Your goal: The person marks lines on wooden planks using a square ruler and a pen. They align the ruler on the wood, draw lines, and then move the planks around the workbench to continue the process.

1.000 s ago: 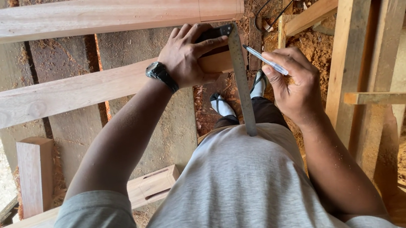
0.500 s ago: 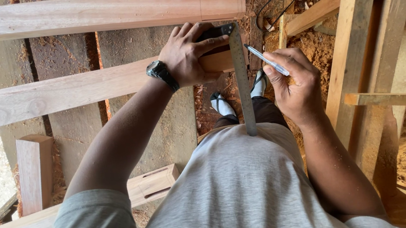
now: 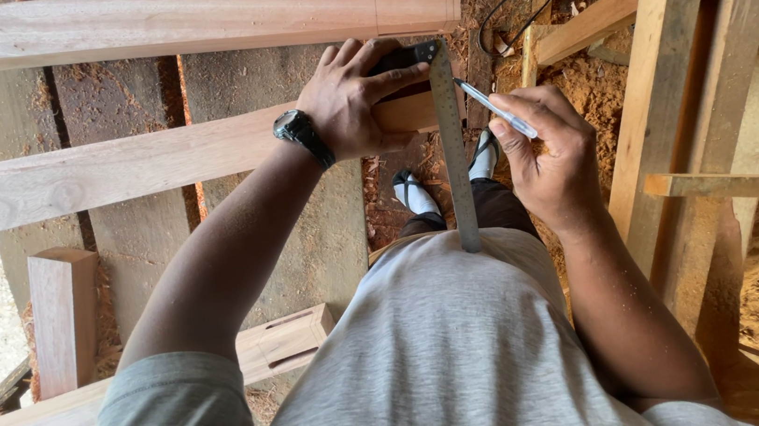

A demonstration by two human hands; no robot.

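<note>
Both hands meet at the beam's (image 3: 158, 161) end: left hand (image 3: 358, 98) pinning square (image 3: 452, 140), right hand (image 3: 547, 153) holding pen (image 3: 495, 109).

The left hand (image 3: 353, 98) is covering the square's (image 3: 450, 140) dark stock and the beam (image 3: 121, 170) end beneath it. The square's blade is vanishing behind the shirt (image 3: 451, 356). The right hand (image 3: 550, 153) is hiding most of the pen (image 3: 492, 107).

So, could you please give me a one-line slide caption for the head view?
Left hand presses a try square against a wooden beam while the right hand holds a pen beside its blade.
</note>
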